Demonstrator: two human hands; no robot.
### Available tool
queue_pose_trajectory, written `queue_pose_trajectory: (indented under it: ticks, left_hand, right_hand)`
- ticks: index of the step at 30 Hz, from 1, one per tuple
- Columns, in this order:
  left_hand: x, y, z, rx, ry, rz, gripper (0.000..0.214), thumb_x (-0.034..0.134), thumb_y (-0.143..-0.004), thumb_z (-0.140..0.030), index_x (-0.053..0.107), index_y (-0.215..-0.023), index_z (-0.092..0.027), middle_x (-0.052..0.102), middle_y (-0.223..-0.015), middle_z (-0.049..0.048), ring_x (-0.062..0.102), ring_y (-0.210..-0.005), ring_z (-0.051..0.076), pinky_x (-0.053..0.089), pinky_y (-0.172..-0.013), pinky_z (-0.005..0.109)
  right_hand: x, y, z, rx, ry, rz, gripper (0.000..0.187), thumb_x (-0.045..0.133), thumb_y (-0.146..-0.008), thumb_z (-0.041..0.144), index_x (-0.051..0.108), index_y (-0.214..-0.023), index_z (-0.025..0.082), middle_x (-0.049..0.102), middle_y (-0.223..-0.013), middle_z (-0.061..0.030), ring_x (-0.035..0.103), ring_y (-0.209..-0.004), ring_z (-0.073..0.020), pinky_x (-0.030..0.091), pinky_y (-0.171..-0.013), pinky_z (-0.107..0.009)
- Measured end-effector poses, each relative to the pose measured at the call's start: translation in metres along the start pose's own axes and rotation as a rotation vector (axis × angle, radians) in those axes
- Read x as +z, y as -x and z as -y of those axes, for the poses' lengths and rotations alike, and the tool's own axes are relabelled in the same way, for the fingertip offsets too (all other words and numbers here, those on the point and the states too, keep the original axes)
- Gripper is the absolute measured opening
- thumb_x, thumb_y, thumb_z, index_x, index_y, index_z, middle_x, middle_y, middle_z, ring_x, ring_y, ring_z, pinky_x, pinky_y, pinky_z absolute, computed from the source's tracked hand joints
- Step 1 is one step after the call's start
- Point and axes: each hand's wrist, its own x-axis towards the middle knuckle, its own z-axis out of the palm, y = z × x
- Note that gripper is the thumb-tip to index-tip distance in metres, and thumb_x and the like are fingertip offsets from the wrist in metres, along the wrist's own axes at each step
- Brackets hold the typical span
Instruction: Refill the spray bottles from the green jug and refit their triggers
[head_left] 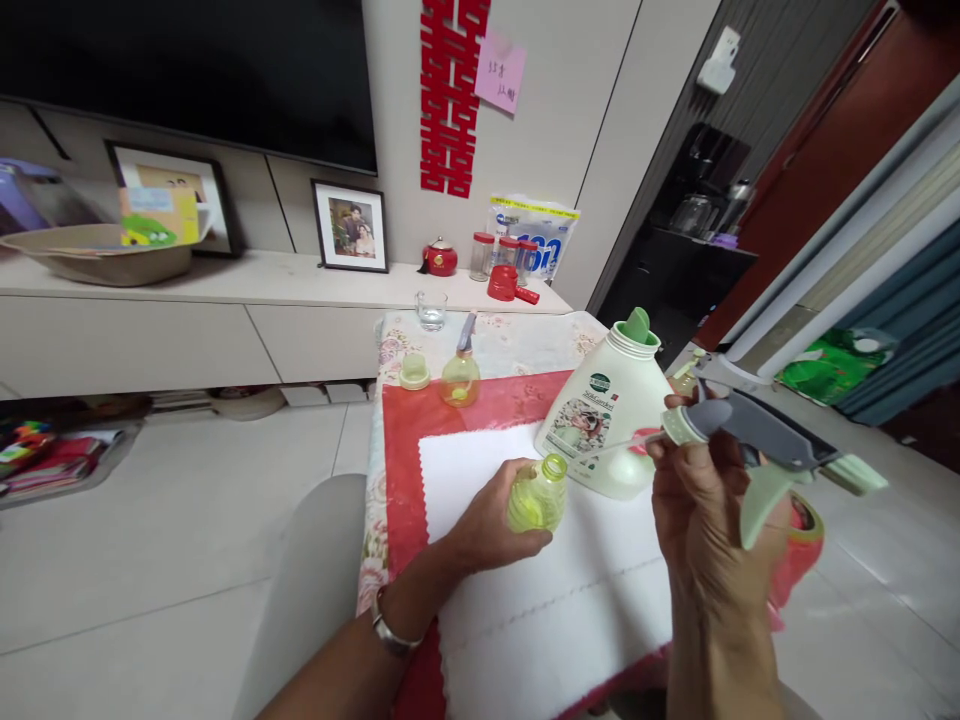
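Observation:
My left hand (491, 520) is closed round a small yellow-green bottle (538, 497) with an uncapped neck, resting on a white cloth (525, 600). My right hand (701, 505) grips a grey and pale-green trigger sprayer head (757, 445), held in the air with its thin tube pointing left toward the bottle's neck. Just behind the bottle stands a big white detergent jug (604, 420) with a green spout.
The cloth lies on a red mat over a floral table (510, 340). Farther back are a second small spray bottle (460, 375), a pale green cap (414, 372) and a glass (432, 310). A low cabinet (225, 310) with photos and jars runs behind.

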Motion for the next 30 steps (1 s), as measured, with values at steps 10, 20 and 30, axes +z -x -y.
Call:
queue_pose_trajectory:
  ticks: [10, 20, 30]
  left_hand:
    - [0.001, 0.0, 0.003, -0.01, 0.019, -0.002, 0.073, 0.077, -0.061, -0.016, 0.05, -0.129, -0.022, 0.063, -0.12, 0.0098, 0.063, -0.106, 0.028, 0.054, -0.089, 0.042]
    - [0.001, 0.0, 0.001, -0.017, -0.008, 0.0, 0.072, 0.076, -0.061, -0.016, 0.05, -0.128, -0.02, 0.062, -0.121, 0.0111, 0.061, -0.11, 0.03, 0.053, -0.091, 0.044]
    - [0.002, -0.001, 0.001, 0.012, -0.008, -0.007, 0.072, 0.075, -0.061, -0.016, 0.05, -0.129, -0.019, 0.062, -0.122, 0.0118, 0.061, -0.111, 0.031, 0.052, -0.094, 0.046]
  right_hand:
    - [0.011, -0.005, 0.006, -0.052, 0.049, 0.033, 0.028, 0.081, -0.074, 0.027, 0.071, -0.099, 0.022, 0.068, -0.115, -0.0063, 0.064, -0.102, -0.0212, 0.053, -0.065, -0.029]
    - [0.007, -0.001, 0.01, 0.055, 0.004, -0.004, 0.025, 0.082, -0.07, 0.023, 0.069, -0.092, 0.022, 0.067, -0.108, -0.0054, 0.063, -0.104, -0.022, 0.051, -0.06, -0.026]
    - [-0.012, 0.018, -0.043, 0.269, 0.044, 0.125, 0.036, 0.083, -0.069, 0.026, 0.071, -0.104, 0.022, 0.071, -0.103, -0.0043, 0.066, -0.093, -0.0155, 0.058, -0.08, -0.031]
